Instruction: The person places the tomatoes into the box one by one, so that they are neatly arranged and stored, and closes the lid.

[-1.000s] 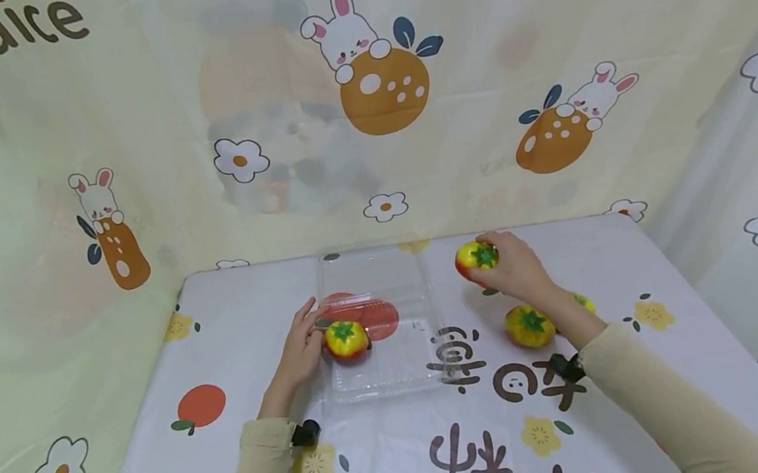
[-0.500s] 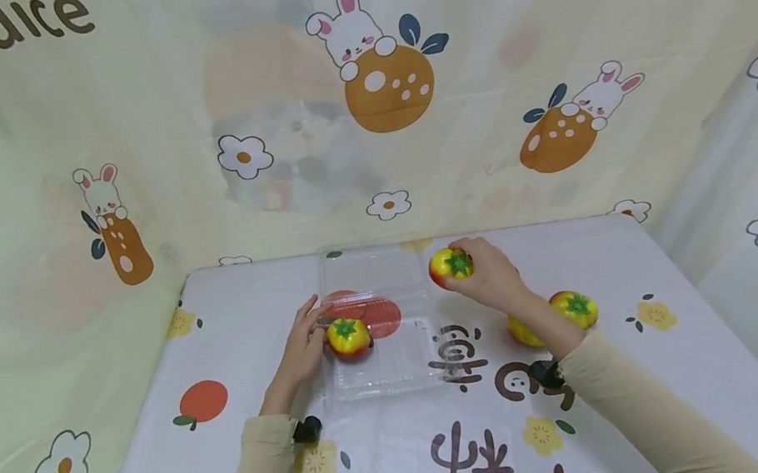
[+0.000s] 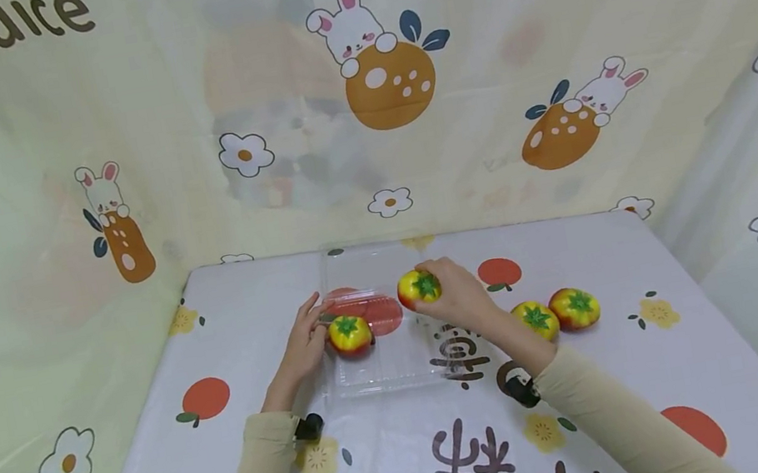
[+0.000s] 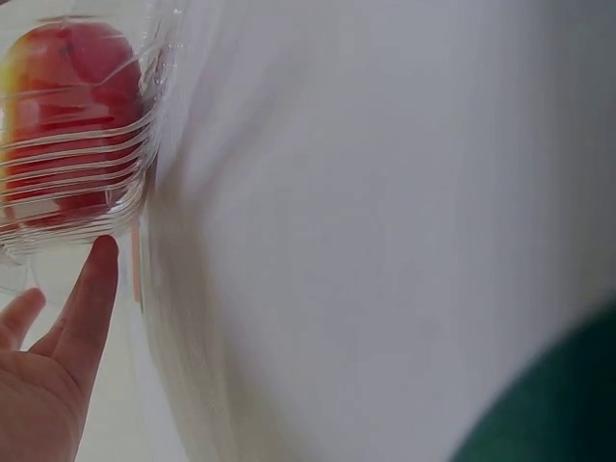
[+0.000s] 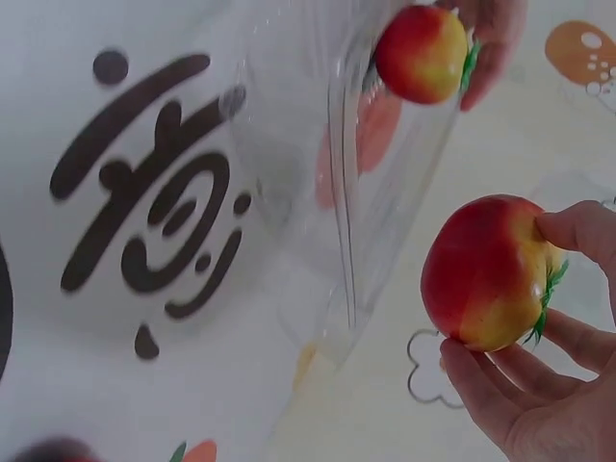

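Note:
My right hand [image 3: 455, 291] grips a red-and-yellow fruit [image 3: 417, 287] with a green leafy top, thumb on one side and fingers on the other in the right wrist view. It is held over the right part of a clear plastic clamshell box [image 3: 391, 371], which lies open with its lid [image 3: 364, 264] at the back. Another such fruit [image 3: 349, 335] sits inside the box at its left end. My left hand [image 3: 303, 347] is at the box's left side; in the left wrist view its extended fingertip [image 4: 105, 245] meets the ribbed plastic wall [image 4: 72, 173].
Two more red-and-yellow fruits stand side by side on the table right of the box, a nearer-left fruit [image 3: 536, 319] and a right-hand fruit [image 3: 576, 308]. A patterned white cloth [image 3: 387, 455] covers the table. A printed curtain [image 3: 176, 120] rises behind it.
My right hand has carried its fruit leftward, from beside the box to over it. The two fruits on the right have come out from behind the right arm. My left hand keeps its place.

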The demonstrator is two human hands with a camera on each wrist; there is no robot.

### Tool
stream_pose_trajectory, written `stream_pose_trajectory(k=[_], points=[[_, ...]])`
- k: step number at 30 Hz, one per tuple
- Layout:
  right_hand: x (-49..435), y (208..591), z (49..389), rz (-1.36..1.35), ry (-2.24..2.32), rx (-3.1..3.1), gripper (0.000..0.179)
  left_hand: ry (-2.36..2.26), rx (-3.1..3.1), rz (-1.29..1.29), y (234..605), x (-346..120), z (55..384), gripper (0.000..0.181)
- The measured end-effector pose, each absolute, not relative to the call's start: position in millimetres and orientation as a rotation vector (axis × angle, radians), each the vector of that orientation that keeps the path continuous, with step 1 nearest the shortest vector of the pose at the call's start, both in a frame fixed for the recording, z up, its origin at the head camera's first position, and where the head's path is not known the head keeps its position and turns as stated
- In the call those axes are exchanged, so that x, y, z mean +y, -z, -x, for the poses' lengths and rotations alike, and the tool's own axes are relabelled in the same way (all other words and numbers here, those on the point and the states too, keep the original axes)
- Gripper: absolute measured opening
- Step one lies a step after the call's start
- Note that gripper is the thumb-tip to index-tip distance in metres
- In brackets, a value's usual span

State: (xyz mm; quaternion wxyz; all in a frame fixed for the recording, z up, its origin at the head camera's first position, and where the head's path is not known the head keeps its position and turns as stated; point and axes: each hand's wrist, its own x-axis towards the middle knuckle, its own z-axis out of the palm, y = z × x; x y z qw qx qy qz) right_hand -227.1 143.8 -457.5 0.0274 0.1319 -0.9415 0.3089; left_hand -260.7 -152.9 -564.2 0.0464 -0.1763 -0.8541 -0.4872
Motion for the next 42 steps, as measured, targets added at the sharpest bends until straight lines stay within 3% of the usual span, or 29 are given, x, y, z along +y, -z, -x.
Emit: stream_pose_trajectory(k=[23, 42], points=[[94.5, 480.3, 197.2, -0.624, -0.963, -3.008, 0.055, 1.491, -2.622, 0.544, 560.5, -153.0, 258.7, 0.046], [104.8, 495.5, 203.5, -0.588, -0.841, -3.028, 0.059, 1.483, -2.625, 0.522, 560.9, -152.0, 257.2, 0.047]])
